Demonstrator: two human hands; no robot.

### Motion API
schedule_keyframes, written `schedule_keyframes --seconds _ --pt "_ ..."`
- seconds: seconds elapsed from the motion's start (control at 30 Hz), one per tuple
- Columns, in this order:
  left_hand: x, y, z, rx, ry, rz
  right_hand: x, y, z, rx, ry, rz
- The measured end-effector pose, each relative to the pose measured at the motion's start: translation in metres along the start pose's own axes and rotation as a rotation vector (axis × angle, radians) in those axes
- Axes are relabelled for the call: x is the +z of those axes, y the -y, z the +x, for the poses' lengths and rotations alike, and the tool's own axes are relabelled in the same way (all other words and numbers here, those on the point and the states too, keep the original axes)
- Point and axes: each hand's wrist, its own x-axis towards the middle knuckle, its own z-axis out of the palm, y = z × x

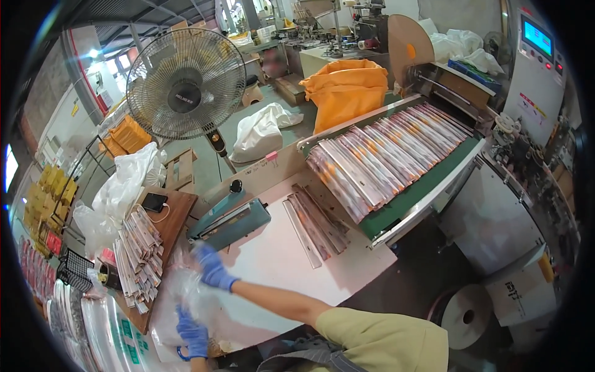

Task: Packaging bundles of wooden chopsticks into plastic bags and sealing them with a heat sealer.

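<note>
Both my hands wear blue knit gloves and work at a crumpled clear plastic bag (180, 284) at the table's left end. My left hand (193, 335) is low, its fingers closed at the bag's near part. A small blue loop shows beside its wrist. Farther up, my right hand (214, 270) reaches across over the bag's far side; its fingertips are smeared by motion, so its grip does not show. Just beyond it stands a teal bench-top heat sealer (229, 224). A small stack of flat printed packets (316, 226) lies right of the sealer on the pale tabletop (266, 304).
A green conveyor belt (387, 220) carries a long row of packets (378, 155) at the right. On a brown side board (176, 217) rest more packets (137, 257) and a phone (154, 201). A large fan (186, 93) and an orange sack (344, 93) stand beyond the table.
</note>
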Motion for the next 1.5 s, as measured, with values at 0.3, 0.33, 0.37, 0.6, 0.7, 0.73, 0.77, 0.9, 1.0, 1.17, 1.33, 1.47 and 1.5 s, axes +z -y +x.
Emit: schedule_keyframes --seconds 0.3,0.33,0.37,0.6,0.7,0.73,0.77,0.9,1.0,1.17,1.33,1.47,1.5 --pt "0.030 -0.101 -0.001 0.475 -0.088 -0.755 -0.253 0.023 -0.078 0.576 -0.276 -0.012" --pt "0.054 -0.128 0.010 0.442 -0.060 -0.882 -0.268 0.051 -0.080 0.515 -0.083 -0.177" --pt "0.077 -0.143 0.025 0.462 0.034 -0.858 -0.278 0.090 -0.079 0.451 0.040 -0.066" --pt "0.176 -0.272 0.095 0.487 -0.003 -0.531 -0.571 0.202 0.024 0.011 -0.494 -1.333" --pt "0.187 -0.307 0.107 0.495 -0.028 -0.383 -0.744 0.210 0.033 0.429 -0.899 -1.861" --pt "0.193 -0.315 0.108 0.499 -0.032 -0.403 -0.806 0.215 0.010 0.644 -1.036 -1.915" --pt "0.194 -0.305 0.107 0.509 -0.006 -0.317 -0.787 0.230 0.027 0.894 -0.828 -1.660" --pt "0.184 -0.308 0.101 0.579 0.023 -0.375 -0.775 0.221 0.019 1.047 -0.831 -1.817" --pt "0.176 -0.309 0.098 0.597 0.034 -0.513 -0.775 0.214 0.030 1.012 -0.681 -1.844" --pt "0.163 -0.300 0.084 0.634 0.007 -0.655 -0.758 0.197 0.038 0.751 -0.544 -1.862" --pt "0.157 -0.255 0.075 0.571 0.022 -0.678 -0.744 0.221 0.026 0.848 -0.913 -1.841" --pt "0.168 -0.224 0.070 0.353 0.045 -0.886 -0.747 0.210 0.024 1.121 -0.845 -1.818" --pt "0.174 -0.221 0.072 0.259 0.011 -0.957 -0.751 0.209 0.025 1.025 -0.791 -1.849"
